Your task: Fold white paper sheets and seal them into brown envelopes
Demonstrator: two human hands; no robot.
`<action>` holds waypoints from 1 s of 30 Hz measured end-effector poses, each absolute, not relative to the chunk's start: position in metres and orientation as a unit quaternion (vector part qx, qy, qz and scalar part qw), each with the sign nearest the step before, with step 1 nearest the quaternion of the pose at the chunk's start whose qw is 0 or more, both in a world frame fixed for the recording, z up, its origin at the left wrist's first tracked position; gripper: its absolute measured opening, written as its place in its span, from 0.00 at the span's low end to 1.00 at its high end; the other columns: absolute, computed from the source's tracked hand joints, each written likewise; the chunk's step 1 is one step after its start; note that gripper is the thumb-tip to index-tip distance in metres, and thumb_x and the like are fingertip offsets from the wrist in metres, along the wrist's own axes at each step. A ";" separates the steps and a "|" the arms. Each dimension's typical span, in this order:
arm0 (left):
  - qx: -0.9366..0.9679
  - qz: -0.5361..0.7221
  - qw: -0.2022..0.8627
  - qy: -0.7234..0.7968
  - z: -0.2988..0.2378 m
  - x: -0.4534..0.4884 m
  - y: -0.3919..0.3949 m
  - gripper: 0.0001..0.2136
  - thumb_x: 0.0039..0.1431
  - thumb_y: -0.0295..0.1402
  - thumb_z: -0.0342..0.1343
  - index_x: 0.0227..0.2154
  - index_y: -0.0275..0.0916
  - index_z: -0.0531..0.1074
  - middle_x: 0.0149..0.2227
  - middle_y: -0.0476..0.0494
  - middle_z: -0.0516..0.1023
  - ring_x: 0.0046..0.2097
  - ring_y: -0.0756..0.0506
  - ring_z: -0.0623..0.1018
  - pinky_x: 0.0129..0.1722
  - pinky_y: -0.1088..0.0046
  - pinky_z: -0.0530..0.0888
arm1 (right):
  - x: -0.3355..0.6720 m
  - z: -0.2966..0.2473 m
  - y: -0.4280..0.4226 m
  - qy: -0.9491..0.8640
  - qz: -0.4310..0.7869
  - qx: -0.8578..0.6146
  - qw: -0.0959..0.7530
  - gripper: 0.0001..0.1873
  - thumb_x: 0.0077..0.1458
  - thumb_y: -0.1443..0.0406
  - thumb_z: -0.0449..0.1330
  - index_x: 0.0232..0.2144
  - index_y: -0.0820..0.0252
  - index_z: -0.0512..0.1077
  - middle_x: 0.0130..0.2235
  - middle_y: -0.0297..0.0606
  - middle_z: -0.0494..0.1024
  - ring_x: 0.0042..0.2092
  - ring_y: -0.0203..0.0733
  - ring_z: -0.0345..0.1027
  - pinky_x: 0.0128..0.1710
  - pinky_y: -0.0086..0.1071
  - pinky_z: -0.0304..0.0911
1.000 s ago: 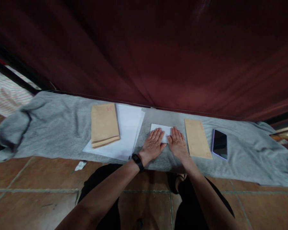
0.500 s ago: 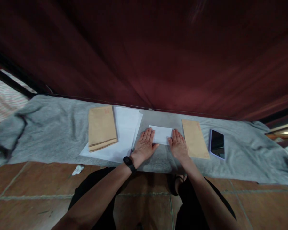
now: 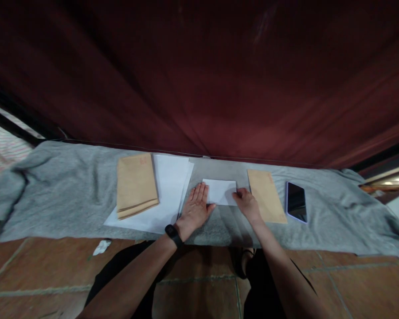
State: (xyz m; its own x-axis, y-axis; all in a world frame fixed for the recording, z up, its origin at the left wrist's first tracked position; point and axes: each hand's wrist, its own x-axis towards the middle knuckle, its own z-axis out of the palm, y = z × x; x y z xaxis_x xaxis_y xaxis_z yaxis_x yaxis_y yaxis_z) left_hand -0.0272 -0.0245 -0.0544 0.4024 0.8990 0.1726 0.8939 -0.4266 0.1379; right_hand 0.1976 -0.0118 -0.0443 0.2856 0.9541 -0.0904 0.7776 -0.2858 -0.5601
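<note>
— Where are the fingers?

— The left hand (image 3: 195,208) lies flat, palm down, its fingers (image 3: 199,192) straight and close together. Their tips touch the left edge of a small folded white paper rectangle (image 3: 221,191). The right hand (image 3: 248,204) is at the paper's near right corner with its fingers (image 3: 241,193) curled in. I cannot tell whether they pinch the corner or only press on it.

— And the paper itself?

— It lies flat between the two hands on a long grey fleece cloth (image 3: 69,195), about midway along it and nearer the far edge.

— What's around that?

— A black wristband (image 3: 173,235) is on the left wrist. Just right of the right hand lies a single brown paper envelope (image 3: 266,196), and beyond it a dark-screened phone in a lilac case (image 3: 296,202). On the left, just beside the left hand, are loose white paper sheets (image 3: 171,181) with a stack of brown paper envelopes (image 3: 134,186) on top of them.

— And further out?

— The cloth is spread over a reddish tiled floor (image 3: 36,270). A small crumpled white scrap (image 3: 101,247) lies on the tiles just off the cloth's near edge. A dark red curtain (image 3: 199,79) hangs along the far edge.
</note>
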 end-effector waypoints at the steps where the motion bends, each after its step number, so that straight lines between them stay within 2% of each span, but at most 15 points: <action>1: 0.837 0.111 0.013 0.536 -0.053 -0.027 -0.024 0.34 0.68 0.47 0.44 0.67 0.26 0.52 0.70 0.28 0.54 0.71 0.36 0.53 0.68 0.55 0.54 | 0.199 -0.044 -0.009 -0.540 0.239 -0.773 0.234 0.13 0.56 0.58 0.59 0.40 0.58 0.77 0.34 0.41 0.81 0.39 0.47 0.75 0.38 0.34 0.64; 4: 0.834 0.111 0.016 0.541 -0.050 -0.027 -0.023 0.34 0.68 0.48 0.44 0.67 0.25 0.52 0.70 0.27 0.53 0.71 0.36 0.52 0.69 0.53 0.52 | 0.203 -0.042 -0.002 -0.503 0.304 -0.748 0.309 0.12 0.51 0.57 0.60 0.33 0.59 0.76 0.27 0.38 0.79 0.32 0.44 0.74 0.32 0.32 0.62; 7: 0.848 0.102 0.023 0.520 -0.047 -0.025 -0.021 0.37 0.65 0.51 0.47 0.67 0.26 0.52 0.70 0.27 0.52 0.71 0.36 0.52 0.69 0.53 0.51 | 0.207 -0.038 -0.001 -0.501 0.319 -0.734 0.330 0.14 0.53 0.56 0.57 0.33 0.60 0.75 0.25 0.36 0.78 0.28 0.42 0.72 0.28 0.30 0.62; 9: 0.856 0.091 0.028 0.508 -0.046 -0.023 -0.021 0.38 0.64 0.53 0.47 0.67 0.28 0.53 0.70 0.28 0.53 0.71 0.36 0.52 0.69 0.53 0.51 | 0.207 -0.037 -0.006 -0.503 0.313 -0.734 0.331 0.14 0.54 0.56 0.57 0.34 0.60 0.75 0.27 0.38 0.79 0.30 0.43 0.74 0.29 0.30 0.62; 11: 0.855 0.085 0.028 0.510 -0.046 -0.021 -0.021 0.37 0.64 0.53 0.47 0.67 0.28 0.55 0.70 0.28 0.54 0.71 0.36 0.52 0.69 0.52 0.51 | 0.206 -0.036 -0.012 -0.520 0.278 -0.749 0.302 0.12 0.56 0.57 0.58 0.35 0.59 0.75 0.31 0.41 0.81 0.35 0.45 0.76 0.33 0.31 0.63; 15: 0.852 0.085 0.023 0.516 -0.047 -0.019 -0.023 0.37 0.65 0.53 0.47 0.66 0.27 0.55 0.70 0.27 0.53 0.71 0.35 0.52 0.69 0.52 0.52 | 0.201 -0.037 -0.020 -0.568 0.217 -0.773 0.180 0.12 0.60 0.58 0.56 0.33 0.57 0.76 0.34 0.45 0.82 0.39 0.47 0.77 0.36 0.32 0.63; 17: 0.852 0.084 0.021 0.516 -0.047 -0.019 -0.023 0.38 0.65 0.53 0.47 0.66 0.25 0.55 0.70 0.26 0.53 0.71 0.35 0.52 0.69 0.52 0.52 | 0.201 -0.037 -0.019 -0.564 0.244 -0.768 0.181 0.13 0.58 0.58 0.56 0.29 0.57 0.76 0.32 0.43 0.81 0.39 0.47 0.76 0.35 0.32 0.62; 20: 0.850 0.090 0.018 0.518 -0.048 -0.020 -0.023 0.38 0.64 0.53 0.48 0.66 0.24 0.55 0.69 0.25 0.54 0.71 0.34 0.54 0.68 0.52 0.52 | 0.201 -0.036 -0.015 -0.533 0.311 -0.748 0.242 0.13 0.53 0.57 0.59 0.23 0.57 0.74 0.26 0.38 0.78 0.35 0.45 0.74 0.32 0.31 0.61; 23: 0.851 0.109 0.014 0.513 -0.046 -0.017 -0.024 0.37 0.64 0.52 0.48 0.65 0.25 0.57 0.68 0.23 0.57 0.70 0.33 0.55 0.68 0.51 0.52 | 0.196 -0.031 -0.015 -0.497 0.388 -0.705 0.324 0.15 0.50 0.53 0.60 0.23 0.58 0.73 0.25 0.35 0.76 0.31 0.42 0.72 0.29 0.30 0.63; 27: 0.848 0.164 0.045 0.501 -0.034 -0.009 -0.025 0.28 0.68 0.44 0.45 0.64 0.29 0.60 0.66 0.28 0.63 0.68 0.35 0.61 0.66 0.51 0.57 | 0.180 -0.017 -0.020 -0.396 0.517 -0.582 0.486 0.22 0.42 0.46 0.67 0.28 0.57 0.71 0.29 0.34 0.77 0.32 0.41 0.71 0.31 0.31 0.68; 30: 0.805 0.252 0.142 0.518 -0.019 -0.004 -0.021 0.23 0.71 0.39 0.39 0.60 0.34 0.67 0.59 0.33 0.73 0.61 0.36 0.71 0.61 0.53 0.65 | 0.176 -0.010 -0.021 -0.401 0.546 -0.523 0.517 0.24 0.46 0.44 0.65 0.34 0.56 0.73 0.39 0.39 0.80 0.39 0.44 0.75 0.39 0.36 0.72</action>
